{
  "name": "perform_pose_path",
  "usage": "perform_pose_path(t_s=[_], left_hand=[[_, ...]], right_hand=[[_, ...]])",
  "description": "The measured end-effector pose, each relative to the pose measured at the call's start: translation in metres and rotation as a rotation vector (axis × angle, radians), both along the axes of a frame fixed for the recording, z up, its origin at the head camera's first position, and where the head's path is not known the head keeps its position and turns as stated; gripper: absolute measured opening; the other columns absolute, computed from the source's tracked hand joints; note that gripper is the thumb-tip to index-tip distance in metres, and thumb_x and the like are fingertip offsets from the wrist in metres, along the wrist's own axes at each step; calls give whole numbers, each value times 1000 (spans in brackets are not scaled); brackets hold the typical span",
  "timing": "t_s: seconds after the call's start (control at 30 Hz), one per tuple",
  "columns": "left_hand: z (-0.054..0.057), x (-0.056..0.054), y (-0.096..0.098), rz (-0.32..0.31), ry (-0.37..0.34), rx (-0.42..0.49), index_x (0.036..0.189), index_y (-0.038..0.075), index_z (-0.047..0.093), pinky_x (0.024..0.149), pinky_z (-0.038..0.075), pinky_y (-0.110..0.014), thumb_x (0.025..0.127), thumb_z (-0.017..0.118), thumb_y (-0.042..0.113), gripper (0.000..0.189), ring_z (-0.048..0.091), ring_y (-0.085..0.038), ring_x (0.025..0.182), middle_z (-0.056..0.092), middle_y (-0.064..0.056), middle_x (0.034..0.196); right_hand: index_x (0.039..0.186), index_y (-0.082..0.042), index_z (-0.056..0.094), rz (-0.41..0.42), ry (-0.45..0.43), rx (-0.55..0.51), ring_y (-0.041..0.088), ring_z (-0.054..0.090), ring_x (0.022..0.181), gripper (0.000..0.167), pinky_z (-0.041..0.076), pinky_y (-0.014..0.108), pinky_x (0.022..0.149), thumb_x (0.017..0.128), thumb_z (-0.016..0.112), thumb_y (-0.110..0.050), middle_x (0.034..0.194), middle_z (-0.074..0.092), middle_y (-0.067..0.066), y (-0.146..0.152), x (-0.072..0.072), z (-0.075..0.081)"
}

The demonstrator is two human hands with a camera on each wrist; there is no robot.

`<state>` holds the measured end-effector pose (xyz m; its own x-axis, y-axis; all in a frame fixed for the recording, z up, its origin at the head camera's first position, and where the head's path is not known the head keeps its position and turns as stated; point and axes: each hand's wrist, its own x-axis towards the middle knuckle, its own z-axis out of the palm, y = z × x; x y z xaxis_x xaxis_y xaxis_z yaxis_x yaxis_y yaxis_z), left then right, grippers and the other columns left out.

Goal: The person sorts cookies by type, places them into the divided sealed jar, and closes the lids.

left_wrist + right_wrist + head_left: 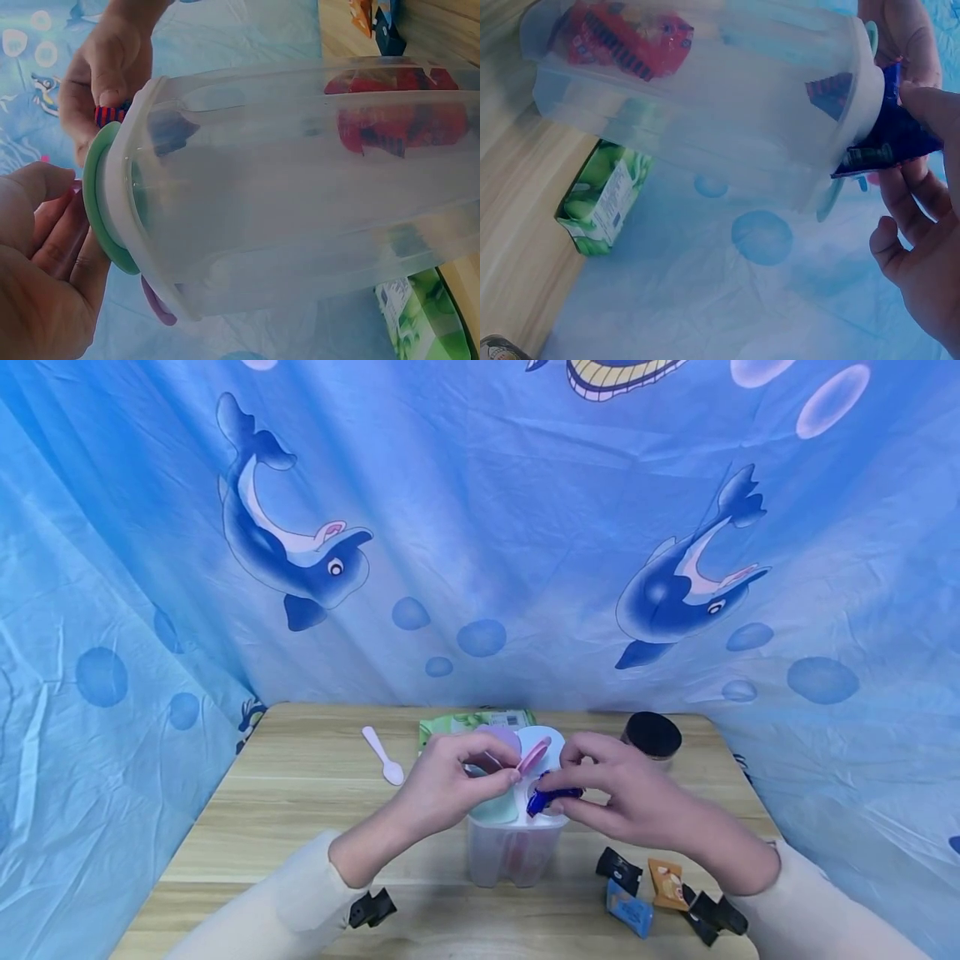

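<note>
Pink lid [534, 757] is pinched up by L hand [448, 781], appar. to leave tub [486, 856] part-uncovered for blue packet [553, 797] gripped by R hand [626, 789].

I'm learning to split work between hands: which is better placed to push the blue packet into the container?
Probably the right hand: it pinches the blue packet at the top of the container, while the left hand holds the pink lid.
</note>
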<state>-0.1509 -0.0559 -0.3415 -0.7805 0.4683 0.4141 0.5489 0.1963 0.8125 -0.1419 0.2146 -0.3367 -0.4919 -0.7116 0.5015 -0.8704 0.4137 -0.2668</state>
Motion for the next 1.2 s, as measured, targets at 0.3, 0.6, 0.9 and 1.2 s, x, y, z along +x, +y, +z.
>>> perform_pose_path(t_s=[0.3, 0.6, 0.9, 1.2], left_hand=[[-2, -1, -1, -1, 7, 0, 99, 16, 79, 77, 63, -33, 89, 77, 8, 13, 74, -9, 83, 76, 2, 98], [-2, -1, 0, 13, 7, 0, 99, 16, 79, 77, 63, -30, 89, 78, 9, 12, 74, -9, 82, 76, 3, 97], [-3, -1, 1, 0, -4, 2, 99, 16, 79, 78, 63, -30, 90, 77, 9, 11, 74, -9, 83, 76, 1, 98], [-1, -1, 2, 3, -20, -6, 100, 17, 79, 79, 63, -31, 90, 78, 10, 12, 74, -9, 83, 76, 2, 99]], right_hand=[[98, -33, 81, -69, 77, 89, 9, 50, 100, 8, 45, 27, 78, 90, 80, -34, 109, 55, -6, -8, 1, -1], [92, -28, 77, -76, 167, 241, 16, 48, 104, 10, 43, 34, 82, 95, 68, -27, 109, 56, -5, -18, 2, -3], [118, -25, 70, -69, -108, 26, 7, 58, 108, 31, 56, 31, 87, 89, 80, -22, 124, 58, -10, -2, 1, 2], [122, -29, 70, -165, -267, 74, 8, 62, 118, 37, 58, 38, 94, 89, 79, -45, 129, 64, -12, 11, -2, 10]])
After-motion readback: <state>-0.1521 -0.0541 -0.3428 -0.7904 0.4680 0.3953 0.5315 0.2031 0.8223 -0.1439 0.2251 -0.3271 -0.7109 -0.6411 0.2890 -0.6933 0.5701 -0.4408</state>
